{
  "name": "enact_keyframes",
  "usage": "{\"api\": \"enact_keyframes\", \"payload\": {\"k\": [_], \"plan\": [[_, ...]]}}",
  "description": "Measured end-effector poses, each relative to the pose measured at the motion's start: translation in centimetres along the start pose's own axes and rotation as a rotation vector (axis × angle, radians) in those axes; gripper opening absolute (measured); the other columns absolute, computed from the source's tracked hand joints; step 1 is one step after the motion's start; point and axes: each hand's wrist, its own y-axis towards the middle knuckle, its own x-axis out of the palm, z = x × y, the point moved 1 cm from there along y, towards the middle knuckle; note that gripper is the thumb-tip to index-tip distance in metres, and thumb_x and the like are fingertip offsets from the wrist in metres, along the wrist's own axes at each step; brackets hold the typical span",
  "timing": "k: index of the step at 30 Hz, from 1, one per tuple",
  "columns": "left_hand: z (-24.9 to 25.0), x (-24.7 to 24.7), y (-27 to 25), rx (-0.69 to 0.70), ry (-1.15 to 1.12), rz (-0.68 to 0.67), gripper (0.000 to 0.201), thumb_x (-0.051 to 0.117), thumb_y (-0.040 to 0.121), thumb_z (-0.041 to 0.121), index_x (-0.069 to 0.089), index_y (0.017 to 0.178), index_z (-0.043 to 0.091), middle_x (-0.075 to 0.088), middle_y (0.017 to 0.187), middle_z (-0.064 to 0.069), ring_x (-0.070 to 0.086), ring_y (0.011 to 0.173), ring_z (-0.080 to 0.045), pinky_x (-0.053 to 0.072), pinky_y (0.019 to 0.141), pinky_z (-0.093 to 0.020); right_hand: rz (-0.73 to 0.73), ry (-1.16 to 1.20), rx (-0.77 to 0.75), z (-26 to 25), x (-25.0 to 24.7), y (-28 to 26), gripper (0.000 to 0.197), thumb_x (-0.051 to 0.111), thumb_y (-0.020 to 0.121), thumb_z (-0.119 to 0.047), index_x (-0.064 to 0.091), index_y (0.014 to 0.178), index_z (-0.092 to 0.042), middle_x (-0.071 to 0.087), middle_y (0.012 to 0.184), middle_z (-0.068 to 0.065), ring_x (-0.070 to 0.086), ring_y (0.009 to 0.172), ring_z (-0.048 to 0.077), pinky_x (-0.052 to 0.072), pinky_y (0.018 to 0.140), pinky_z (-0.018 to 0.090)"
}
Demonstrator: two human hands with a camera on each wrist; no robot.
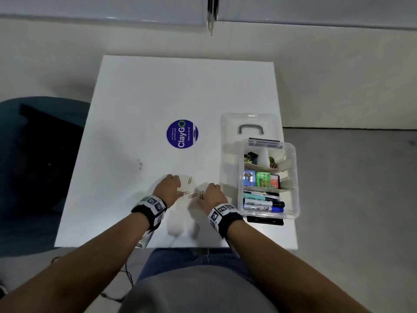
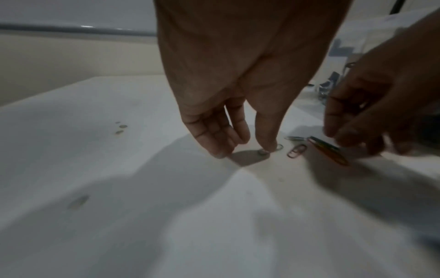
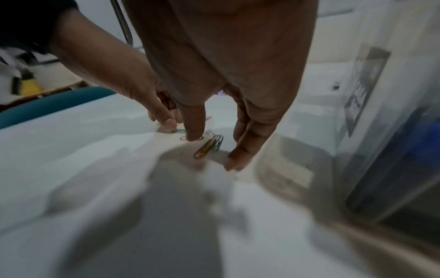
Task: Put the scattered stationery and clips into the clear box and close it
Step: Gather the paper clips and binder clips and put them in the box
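The clear box is sitting open on the tabletop, already holding markers and clips; a few paper clips are lying loose. The left hand is pressing one with straight fingers; the right hand is hovering relaxed, holding nothing I can make out

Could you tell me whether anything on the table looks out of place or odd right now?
A few small wire paper clips lie loose on the white table between the left hand and right hand, outside the open clear plastic box. Small dark smudges mark the tabletop left of them.
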Motion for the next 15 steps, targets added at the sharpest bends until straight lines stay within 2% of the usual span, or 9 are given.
{"api": "enact_keyframes", "payload": {"k": [4,7,10,12,15], "plan": [[0.5,1.4,0.2,0.107,0.045,-0.010,0.015,0.063,0.088,0.014,0.058,0.101,0.010,0.054,0.110,-0.011,0.056,0.101,-0.029,0.048,0.087,-0.038,0.106,-0.095,-0.018,-0.6,1.3,0.9,0.041,0.050,0.095,-0.023,0.043,0.130,-0.002,0.046,0.131,0.016,0.055,0.117,0.031,0.049,0.092,0.040],[0.0,1.3,0.4,0.152,0.074,-0.028,0.006,0.059,0.087,0.010,0.060,0.093,0.011,0.056,0.105,-0.011,0.057,0.097,-0.029,0.049,0.084,-0.040,0.094,-0.108,0.012,-0.3,1.3,1.3,0.039,0.046,0.096,-0.016,0.043,0.133,-0.003,0.044,0.135,0.015,0.053,0.122,0.031,0.049,0.095,0.042],[-0.6,1.1,0.8,0.164,-0.014,-0.001,0.003,0.054,0.089,0.009,0.053,0.088,0.012,0.060,0.100,-0.013,0.057,0.095,-0.031,0.045,0.079,-0.038,0.157,-0.090,0.025,0.3,1.1,1.2,0.036,0.049,0.097,-0.018,0.046,0.130,-0.004,0.047,0.133,0.013,0.055,0.120,0.030,0.049,0.094,0.040],[-0.2,0.5,1.2,0.128,-0.129,0.057,0.004,0.052,0.091,0.010,0.052,0.094,0.011,0.062,0.100,-0.012,0.059,0.093,-0.031,0.045,0.078,-0.038,0.190,-0.054,0.048,0.1,0.9,1.4,0.031,0.046,0.099,-0.020,0.047,0.127,-0.006,0.050,0.129,0.013,0.057,0.117,0.029,0.049,0.091,0.039],[1.0,-0.2,2.4,0.041,-0.233,0.124,0.018,0.053,0.092,0.010,0.053,0.110,0.009,0.064,0.105,-0.009,0.061,0.096,-0.027,0.048,0.082,-0.037,0.165,0.026,0.094,-0.8,0.0,1.8,0.028,0.046,0.098,-0.021,0.051,0.121,-0.006,0.056,0.124,0.013,0.059,0.113,0.030,0.048,0.088,0.037]]}}
